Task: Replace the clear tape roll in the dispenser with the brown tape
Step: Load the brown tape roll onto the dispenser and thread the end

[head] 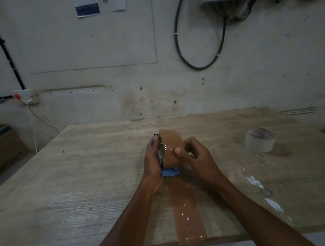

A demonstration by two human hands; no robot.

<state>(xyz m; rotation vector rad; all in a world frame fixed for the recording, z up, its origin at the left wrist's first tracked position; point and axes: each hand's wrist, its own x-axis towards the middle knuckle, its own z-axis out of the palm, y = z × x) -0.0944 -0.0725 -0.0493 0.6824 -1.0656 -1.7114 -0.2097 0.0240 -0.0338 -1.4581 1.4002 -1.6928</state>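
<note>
The brown tape roll (171,144) sits in the blue dispenser (170,172) at the middle of the wooden table (84,166). My left hand (153,162) grips the dispenser's left side. My right hand (194,155) holds the roll from the right, thumb pressed on its outer face. A glossy strip of brown tape (186,207) runs from under the dispenser along the table to the near edge. The clear tape roll (260,139), pale with a printed core, lies flat on the table at the right, apart from both hands.
A length of clear tape with white scraps (262,190) lies stuck on the table at the right. A cardboard box (2,147) stands on the floor at the left. The wall behind carries a socket (26,96) and hanging black cables (200,43).
</note>
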